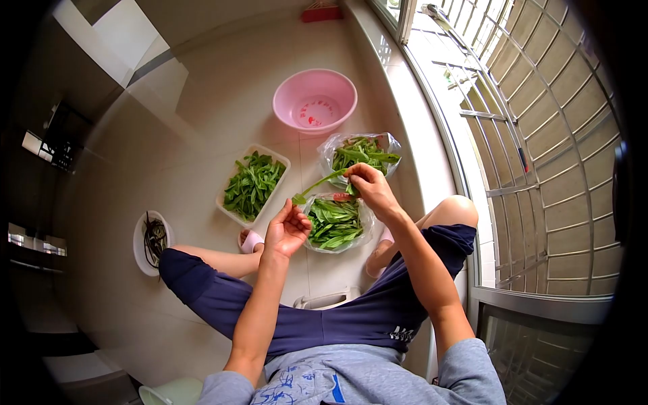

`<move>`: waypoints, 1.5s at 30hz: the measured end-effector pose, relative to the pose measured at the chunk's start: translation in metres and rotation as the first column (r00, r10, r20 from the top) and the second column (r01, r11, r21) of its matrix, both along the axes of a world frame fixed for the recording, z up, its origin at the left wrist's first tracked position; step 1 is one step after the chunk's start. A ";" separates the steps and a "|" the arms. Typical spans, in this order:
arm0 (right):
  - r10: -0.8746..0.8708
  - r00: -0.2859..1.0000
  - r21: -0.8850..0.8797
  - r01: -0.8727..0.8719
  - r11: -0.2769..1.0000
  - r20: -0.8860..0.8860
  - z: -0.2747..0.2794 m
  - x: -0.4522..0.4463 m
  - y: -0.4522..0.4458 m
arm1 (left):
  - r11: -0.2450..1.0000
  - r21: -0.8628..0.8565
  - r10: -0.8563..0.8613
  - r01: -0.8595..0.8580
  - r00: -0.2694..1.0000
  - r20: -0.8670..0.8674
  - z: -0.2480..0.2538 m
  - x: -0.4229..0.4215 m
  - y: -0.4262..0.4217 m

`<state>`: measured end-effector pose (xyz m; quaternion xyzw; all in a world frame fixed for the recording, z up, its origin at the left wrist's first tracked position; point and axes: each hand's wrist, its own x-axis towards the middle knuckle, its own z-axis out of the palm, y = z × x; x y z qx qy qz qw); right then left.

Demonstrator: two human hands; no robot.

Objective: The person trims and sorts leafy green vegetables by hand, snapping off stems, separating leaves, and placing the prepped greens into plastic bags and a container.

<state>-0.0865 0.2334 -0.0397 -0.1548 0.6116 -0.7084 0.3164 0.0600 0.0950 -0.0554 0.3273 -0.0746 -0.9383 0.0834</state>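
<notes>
A long leafy green stalk (322, 181) stretches between my two hands, above the bags of greens. My right hand (372, 189) pinches its upper end, with a bit of leaf (351, 190) hanging under the fingers. Palm up and fingers curled, my left hand (288, 231) grips the leafy lower end at its fingertips. Below the hands sits a clear plastic bag (366, 233) of long green leaves (333, 224). Just beyond my right hand, another clear bag (327, 150) holds leafy stalks (359, 150). Left of them, a pale rectangular tub (287, 165) is heaped with leaves (254, 183).
A pink basin (280, 101) stands farther out on the tiled floor (202, 121). By my left knee is a white bowl (138, 246) with dark stringy scraps (155, 239). A raised sill and a barred window (533, 148) run along the right. A pale green container (172, 393) is at lower left.
</notes>
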 end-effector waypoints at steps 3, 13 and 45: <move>0.215 0.967 -0.039 -0.212 0.977 0.134 -0.001 -0.004 0.005 | 1.000 0.010 -0.006 0.006 1.000 -0.009 0.001 0.002 -0.001; 0.282 0.936 -0.193 -0.243 0.951 0.212 0.019 0.007 0.003 | 1.000 -0.015 -0.023 0.022 0.999 -0.040 -0.003 0.005 0.001; 0.449 0.892 0.173 -0.436 0.883 -0.046 0.021 0.017 0.001 | 0.646 -0.749 -0.182 0.149 0.983 0.038 0.008 0.016 0.008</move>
